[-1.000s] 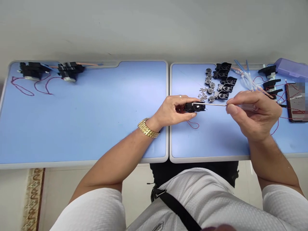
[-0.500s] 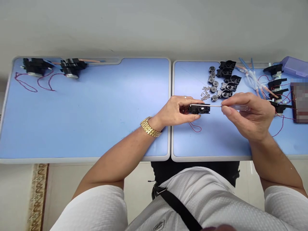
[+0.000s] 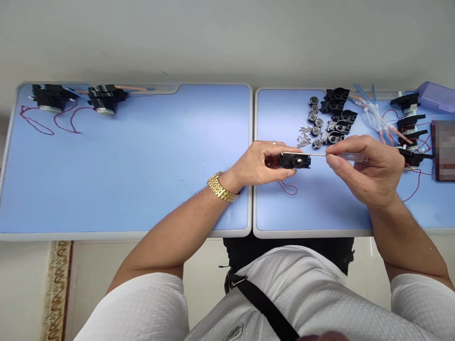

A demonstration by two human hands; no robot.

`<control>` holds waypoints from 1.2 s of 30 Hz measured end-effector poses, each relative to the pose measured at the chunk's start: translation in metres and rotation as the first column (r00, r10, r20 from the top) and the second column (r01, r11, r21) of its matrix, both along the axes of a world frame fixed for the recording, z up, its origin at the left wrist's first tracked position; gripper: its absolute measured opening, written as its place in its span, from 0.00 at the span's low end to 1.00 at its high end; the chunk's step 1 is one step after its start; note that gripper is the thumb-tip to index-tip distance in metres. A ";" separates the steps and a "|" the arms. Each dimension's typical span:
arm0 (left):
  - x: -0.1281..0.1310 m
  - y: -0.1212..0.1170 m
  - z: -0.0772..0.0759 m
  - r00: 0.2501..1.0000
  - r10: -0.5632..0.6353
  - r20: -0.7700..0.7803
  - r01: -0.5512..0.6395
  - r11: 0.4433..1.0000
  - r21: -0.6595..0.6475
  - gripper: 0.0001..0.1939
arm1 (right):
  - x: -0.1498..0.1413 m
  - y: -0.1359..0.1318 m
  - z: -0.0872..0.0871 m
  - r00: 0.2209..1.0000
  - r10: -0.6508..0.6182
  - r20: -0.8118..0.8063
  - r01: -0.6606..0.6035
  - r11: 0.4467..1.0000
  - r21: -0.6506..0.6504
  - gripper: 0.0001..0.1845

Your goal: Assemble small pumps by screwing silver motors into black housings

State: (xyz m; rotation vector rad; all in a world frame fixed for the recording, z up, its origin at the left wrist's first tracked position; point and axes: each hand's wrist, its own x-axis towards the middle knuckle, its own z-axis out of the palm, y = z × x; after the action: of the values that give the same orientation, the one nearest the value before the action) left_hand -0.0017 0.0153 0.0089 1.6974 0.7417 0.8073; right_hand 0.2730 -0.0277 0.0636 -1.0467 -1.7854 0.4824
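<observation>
- The left hand (image 3: 261,163) pinches a black plastic housing (image 3: 288,162) by its long sides, on the near side of the loose screws (image 3: 304,137); likely light and stiff, its end tabs fragile, so those sides suit a hold.
- The right hand (image 3: 377,170) grips a slim screwdriver (image 3: 314,154), shaft over the housing.
- Just right of the screws: round metal parts (image 3: 313,117).
- Farther nearside of the screws: a red wire loop (image 3: 290,193) that could snag.

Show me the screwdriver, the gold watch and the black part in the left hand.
Screwdriver (image 3: 318,155): head view, on its metal shaft.
Gold watch (image 3: 222,190): head view, on its band.
Black part (image 3: 292,162): head view, on its body.
</observation>
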 end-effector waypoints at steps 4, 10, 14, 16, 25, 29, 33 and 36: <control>0.000 0.000 0.001 1.000 0.001 -0.013 -0.001 1.000 0.003 0.23 | -0.002 0.000 0.001 1.000 0.001 -0.001 -0.001 1.000 -0.008 0.04; 0.001 0.000 0.004 1.000 -0.002 -0.005 0.002 1.000 0.018 0.22 | -0.002 0.001 0.000 1.000 0.009 -0.005 -0.009 1.000 -0.002 0.03; 0.001 0.000 0.004 1.000 -0.002 -0.024 0.002 1.000 0.008 0.22 | -0.003 0.001 0.000 1.000 0.021 -0.012 -0.021 1.000 -0.002 0.03; 0.000 0.000 0.004 1.000 -0.005 -0.017 0.005 1.000 0.010 0.23 | -0.003 0.001 0.001 0.998 0.050 -0.032 -0.049 0.999 0.014 0.07; 0.000 0.000 0.001 1.000 -0.002 -0.021 0.002 1.000 0.019 0.23 | -0.004 0.001 0.003 1.000 0.022 -0.012 -0.021 1.000 0.007 0.04; 0.000 0.000 0.000 1.000 -0.001 -0.008 0.001 0.999 0.043 0.23 | -0.004 0.000 0.004 1.000 0.018 0.004 -0.018 1.000 0.017 0.04; 0.000 0.001 0.000 1.000 -0.001 -0.011 0.002 0.998 0.061 0.23 | -0.003 0.001 0.003 1.000 -0.005 0.029 0.004 0.999 0.040 0.03; 0.000 0.001 -0.001 1.000 -0.003 -0.022 0.004 0.998 0.058 0.23 | -0.002 0.001 0.002 0.998 -0.025 0.052 0.023 0.999 0.042 0.04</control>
State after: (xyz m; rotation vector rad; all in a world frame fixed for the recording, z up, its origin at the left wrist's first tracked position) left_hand -0.0021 0.0159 0.0078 1.7618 0.7365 0.8164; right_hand 0.2705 -0.0270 0.0651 -1.0593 -1.8192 0.4045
